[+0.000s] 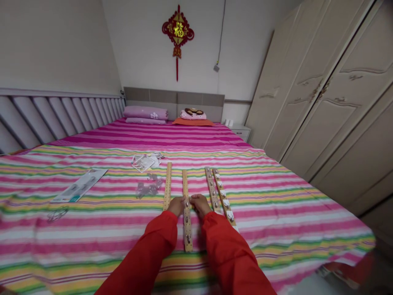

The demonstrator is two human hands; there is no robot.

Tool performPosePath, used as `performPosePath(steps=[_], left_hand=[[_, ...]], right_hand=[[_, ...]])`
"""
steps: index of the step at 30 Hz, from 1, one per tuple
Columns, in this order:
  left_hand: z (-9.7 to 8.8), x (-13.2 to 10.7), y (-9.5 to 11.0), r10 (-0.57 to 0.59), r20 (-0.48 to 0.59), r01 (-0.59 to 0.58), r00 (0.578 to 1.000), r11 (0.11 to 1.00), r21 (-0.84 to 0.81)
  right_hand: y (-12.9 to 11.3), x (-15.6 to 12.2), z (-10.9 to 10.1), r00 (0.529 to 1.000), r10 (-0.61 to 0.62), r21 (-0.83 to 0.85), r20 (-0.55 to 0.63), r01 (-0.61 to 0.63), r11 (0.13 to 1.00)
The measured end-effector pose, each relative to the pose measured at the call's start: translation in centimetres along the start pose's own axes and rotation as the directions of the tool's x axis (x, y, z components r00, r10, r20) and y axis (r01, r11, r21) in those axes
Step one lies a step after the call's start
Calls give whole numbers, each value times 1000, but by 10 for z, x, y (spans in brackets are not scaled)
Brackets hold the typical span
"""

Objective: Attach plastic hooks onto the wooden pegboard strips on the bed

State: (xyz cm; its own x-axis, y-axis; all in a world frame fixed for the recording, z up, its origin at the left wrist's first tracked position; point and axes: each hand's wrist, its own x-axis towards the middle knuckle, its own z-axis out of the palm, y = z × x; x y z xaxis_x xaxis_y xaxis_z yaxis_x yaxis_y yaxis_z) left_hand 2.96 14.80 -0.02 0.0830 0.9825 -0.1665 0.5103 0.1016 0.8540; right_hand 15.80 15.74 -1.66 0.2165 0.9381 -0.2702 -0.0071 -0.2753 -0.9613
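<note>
Red sleeves (239, 254) nearest, wooden strip (188, 229) with silvery hooks lying between them on striped bedding (101, 254), left hand (177, 205) and right hand (201, 205) curled at its opposite edges, exact grip unclear, clear plastic pieces (150, 189) farther left, folded purple bedding (145, 113) beyond.

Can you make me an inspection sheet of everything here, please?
Surface: striped sheet on a bed, a bit wrinkled.
Job's things: bare wooden strip; partly filled strip with hooks; two hook-covered strips to the right.
Clutter: clear pieces, packaging pile, flat packet.
Hands: left hand and right hand at opposite sides of the partly filled strip; exact grip unclear.
Cables: cord hanging on the wall.
Surroundings: headboard, pillows, wardrobe, red ornament.
</note>
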Motion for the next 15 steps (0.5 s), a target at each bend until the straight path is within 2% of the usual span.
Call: performPosePath(steps=[5,15], left_hand=[[1,-1,3,-18,-17,18,1000,1000,1],[1,-1,2,-20,-26,21,999,1000,10]], right_hand=[[-6,-13,-10,992,72,72,105,-80,994],[-6,-14,-7,987,92,118,132,-107,987]])
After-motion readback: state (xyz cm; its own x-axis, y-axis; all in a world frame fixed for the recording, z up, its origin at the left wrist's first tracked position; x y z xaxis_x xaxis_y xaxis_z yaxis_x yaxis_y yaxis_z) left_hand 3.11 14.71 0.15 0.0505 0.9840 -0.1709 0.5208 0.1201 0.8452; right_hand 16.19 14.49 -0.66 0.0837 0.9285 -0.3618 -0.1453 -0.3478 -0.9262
